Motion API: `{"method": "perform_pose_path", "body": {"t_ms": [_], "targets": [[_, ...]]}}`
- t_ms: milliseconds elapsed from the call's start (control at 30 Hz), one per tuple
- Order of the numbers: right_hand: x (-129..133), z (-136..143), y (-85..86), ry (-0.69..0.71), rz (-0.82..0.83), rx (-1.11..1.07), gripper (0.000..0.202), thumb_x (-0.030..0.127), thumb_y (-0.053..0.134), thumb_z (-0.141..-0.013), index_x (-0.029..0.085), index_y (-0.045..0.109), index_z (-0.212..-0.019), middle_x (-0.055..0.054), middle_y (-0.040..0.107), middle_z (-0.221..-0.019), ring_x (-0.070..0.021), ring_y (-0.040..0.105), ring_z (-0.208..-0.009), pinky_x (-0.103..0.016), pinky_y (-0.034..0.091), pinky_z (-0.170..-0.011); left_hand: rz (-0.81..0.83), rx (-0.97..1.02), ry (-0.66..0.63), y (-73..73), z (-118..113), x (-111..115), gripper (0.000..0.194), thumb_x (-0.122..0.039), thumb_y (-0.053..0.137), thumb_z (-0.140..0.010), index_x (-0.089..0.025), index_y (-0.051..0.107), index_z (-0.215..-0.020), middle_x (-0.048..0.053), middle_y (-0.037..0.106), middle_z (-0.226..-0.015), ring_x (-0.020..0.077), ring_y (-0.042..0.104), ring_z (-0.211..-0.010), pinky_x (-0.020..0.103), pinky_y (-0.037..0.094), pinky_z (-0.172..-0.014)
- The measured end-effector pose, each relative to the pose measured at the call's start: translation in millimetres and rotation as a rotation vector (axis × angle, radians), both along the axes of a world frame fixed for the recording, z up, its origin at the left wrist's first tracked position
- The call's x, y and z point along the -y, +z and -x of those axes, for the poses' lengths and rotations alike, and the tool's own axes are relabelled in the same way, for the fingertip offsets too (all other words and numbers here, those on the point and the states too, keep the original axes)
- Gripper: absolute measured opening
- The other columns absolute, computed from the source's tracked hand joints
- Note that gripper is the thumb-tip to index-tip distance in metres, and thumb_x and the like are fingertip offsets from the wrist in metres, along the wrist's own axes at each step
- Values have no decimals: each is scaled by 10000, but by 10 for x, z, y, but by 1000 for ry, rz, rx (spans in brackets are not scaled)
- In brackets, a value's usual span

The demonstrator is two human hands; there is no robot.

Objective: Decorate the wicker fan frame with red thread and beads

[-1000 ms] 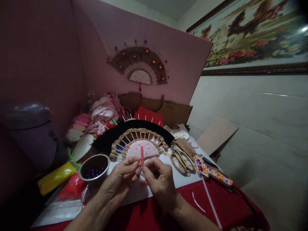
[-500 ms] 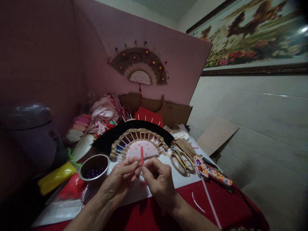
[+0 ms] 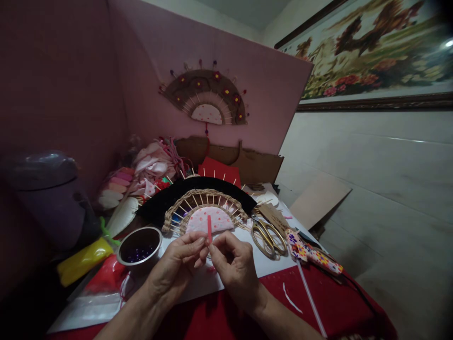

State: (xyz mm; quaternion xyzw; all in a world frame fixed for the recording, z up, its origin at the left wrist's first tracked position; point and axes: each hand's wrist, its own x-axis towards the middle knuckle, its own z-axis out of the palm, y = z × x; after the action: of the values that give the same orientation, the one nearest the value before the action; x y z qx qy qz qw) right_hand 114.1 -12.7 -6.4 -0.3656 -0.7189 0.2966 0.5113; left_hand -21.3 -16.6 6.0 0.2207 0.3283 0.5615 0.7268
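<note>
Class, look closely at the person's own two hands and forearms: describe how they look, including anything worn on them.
The left hand and right hand are ungloved, with slim fingers. No ring, watch or bracelet shows. Both forearms are bare, with no sleeve in view.

The head camera's view has shifted very slightly.

Red cloth: at the lower right of the frame it gives flat room for a hand, with only thin white strips on it.
Bowl: its raised rim stands in a low way toward the left.
Fan: its sticks stick out across the middle and obstruct a low way to the back; above it, the air is open.
Scissors and patterned tool: these obstruct the right side.
</note>
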Motion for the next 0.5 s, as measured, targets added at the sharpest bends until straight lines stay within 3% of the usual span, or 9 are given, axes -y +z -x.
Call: {"method": "perform_pose_path", "body": {"t_ms": [300,500], "targets": [[7,1,16,-3,-3,8,178,269,526,-851,176,557,-702,16,564,-528,-88,424,-420,-211,374,-429,-28,-14,-8,-2,7,7,201,-115,820,-545,-86,694,-698,9,593,-569,48,505,-475,123,376,-424],[-2,-2,10,-19,-33,22,178,258,528,-844,173,553,-690,42,497,-493,-81,380,-415,-211,332,-430,-29,-23,-7,-17,8,-2,221,-133,834,-535,-95,698,-705,11,607,-594,46,513,-487,120,382,-435]]}}
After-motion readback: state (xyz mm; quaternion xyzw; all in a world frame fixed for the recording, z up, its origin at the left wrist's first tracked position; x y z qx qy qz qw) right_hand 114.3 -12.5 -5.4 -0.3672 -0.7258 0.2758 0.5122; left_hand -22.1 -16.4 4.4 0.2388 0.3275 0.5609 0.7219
